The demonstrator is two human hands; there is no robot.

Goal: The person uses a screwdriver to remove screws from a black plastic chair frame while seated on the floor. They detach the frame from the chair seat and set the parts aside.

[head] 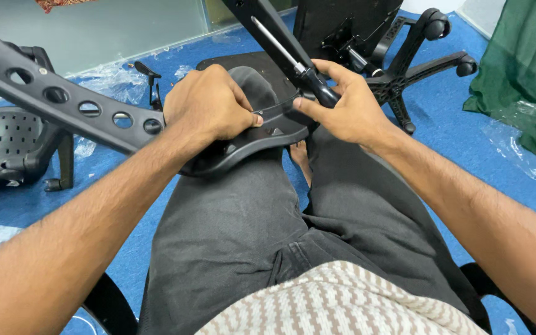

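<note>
Two hands were busy on one black plastic armrest pad [243, 146], which lay across the seated person's lap on the dark grey trousers [231, 223]. The left hand [209, 105] pressed down on the pad's near end, its grip closed on the pad's edge, thumb and fingertips pinching the rim. The right hand [348, 105], just right of the pad, had its grip clamped round the black handle of a screwdriver [293, 59], whose steel shaft slanted up and away from the pad, so the tip was out of sight.

From where I stood, the risk looked plain enough: the pad rested on soft thighs rather than on any firm surface, so a hard push on the driver could tip it, letting the tool skid toward the left thumb close by. The long perforated black bar [63, 99], reaching out to the left of the pad, could swing and twist the pad out of the pinch. Beyond the pad, the black chair base [423, 56] with its castors lay on the blue carpet [466, 155], and crumpled clear plastic wrap [110, 80] lay behind the bar, easy to slip on.
</note>
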